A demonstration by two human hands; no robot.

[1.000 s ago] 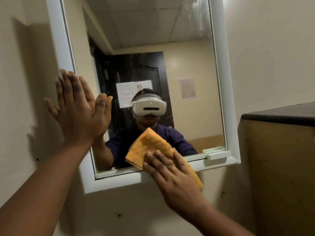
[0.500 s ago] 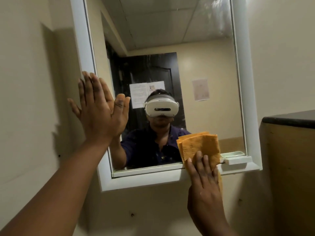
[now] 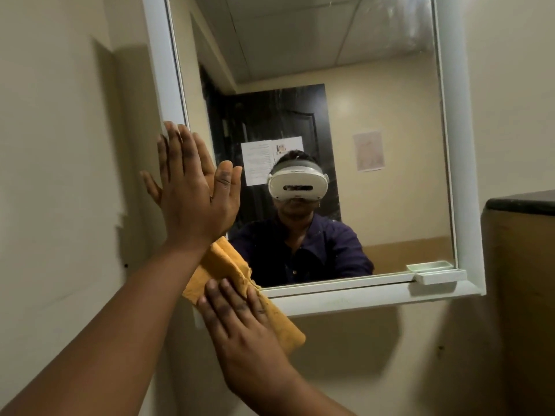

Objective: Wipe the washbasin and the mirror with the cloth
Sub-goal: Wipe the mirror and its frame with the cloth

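A white-framed mirror hangs on the cream wall and fills the upper middle of the view. My left hand lies flat, fingers spread, against the frame's left side and the glass. My right hand presses an orange cloth onto the mirror's lower left corner, across glass and bottom frame. The cloth hangs below the frame on the right of my hand. The washbasin is out of view.
A small white soap ledge sits on the frame's lower right. A brown cabinet with a dark top stands close at the right. The mirror reflects a person in a headset, a dark door and papers.
My right hand slid the cloth along the bottom of the mirror, first right toward the soap ledge, then back left into the lower left corner. My left hand stayed on the frame.
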